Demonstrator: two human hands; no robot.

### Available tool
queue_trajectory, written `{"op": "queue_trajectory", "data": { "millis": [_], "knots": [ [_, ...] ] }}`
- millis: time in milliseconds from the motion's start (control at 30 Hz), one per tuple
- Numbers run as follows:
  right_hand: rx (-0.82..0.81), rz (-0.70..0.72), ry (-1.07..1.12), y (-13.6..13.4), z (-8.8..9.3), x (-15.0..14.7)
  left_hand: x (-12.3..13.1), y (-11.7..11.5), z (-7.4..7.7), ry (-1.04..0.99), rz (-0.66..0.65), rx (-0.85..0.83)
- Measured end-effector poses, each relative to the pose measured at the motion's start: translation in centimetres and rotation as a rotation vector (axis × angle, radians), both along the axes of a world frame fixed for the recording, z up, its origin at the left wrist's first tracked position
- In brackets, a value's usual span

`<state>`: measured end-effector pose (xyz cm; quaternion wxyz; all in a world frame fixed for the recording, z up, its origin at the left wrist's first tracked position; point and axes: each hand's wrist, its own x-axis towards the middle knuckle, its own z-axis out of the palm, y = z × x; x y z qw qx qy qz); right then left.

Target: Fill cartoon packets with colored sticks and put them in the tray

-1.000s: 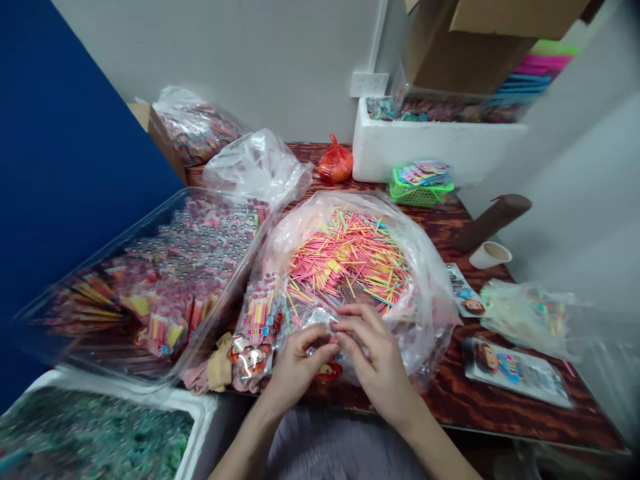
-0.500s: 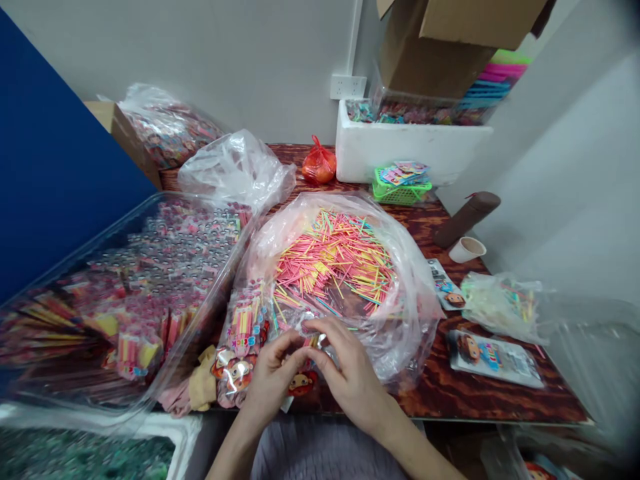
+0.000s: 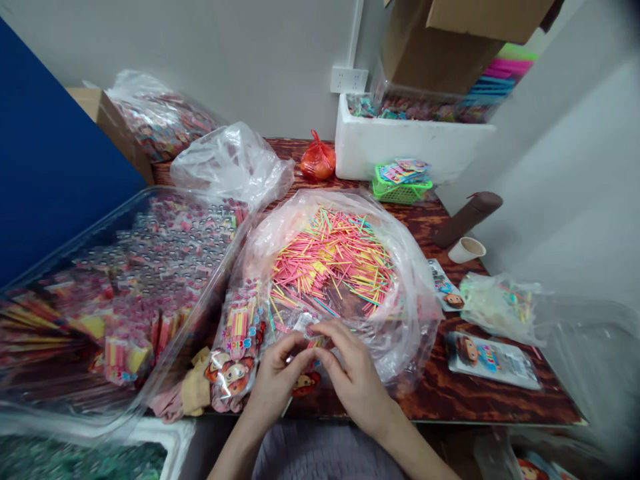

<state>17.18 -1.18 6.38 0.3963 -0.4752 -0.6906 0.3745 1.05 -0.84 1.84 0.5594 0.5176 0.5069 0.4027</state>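
At the near edge of the counter [image 3: 500, 408], a left hand [image 3: 279, 370] and right hand [image 3: 354, 377] meet almost fingertip to fingertip, each grip pinched on a clear printed packet [image 3: 306, 384], its middle partly hidden. Beyond the grip, loose sticks [image 3: 330, 257] fill an open plastic bag [image 3: 419, 300]; just left lie stick-filled packets [image 3: 239, 327]. The step appears to be fingertip handling of one packet; the next move calls for a steady, light pinch.
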Motion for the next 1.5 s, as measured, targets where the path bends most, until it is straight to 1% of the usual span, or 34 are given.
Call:
{"op": "queue_trajectory", "data": {
  "millis": [133,300,600,767,900,1300,1500],
  "knots": [
    [0.014,-0.028,0.003,0.0,0.0,0.4,0.6,0.4,0.3,-0.008,0.001,0.02],
    [0.0,-0.051,-0.001,-0.4,0.0,0.7,0.9,0.1,0.4,0.01,-0.028,0.014],
    [-0.002,-0.043,0.005,-0.8,-0.2,0.9,1.0,-0.1,0.6,0.0,-0.013,0.009],
    [0.0,-0.014,0.0,-0.3,-0.4,0.6,0.8,-0.2,0.2,-0.01,0.027,-0.011],
    [-0.006,-0.033,-0.003,-0.6,-0.3,0.4,0.7,-0.4,0.0,-0.013,0.035,-0.003],
    [0.021,-0.079,-0.001,-1.9,-0.1,1.6,2.5,-0.9,1.3,-0.064,0.006,0.02],
    [0.033,-0.061,0.027,-1.8,0.5,1.4,2.1,-1.0,1.4,-0.047,0.029,0.021]
  ]
}}
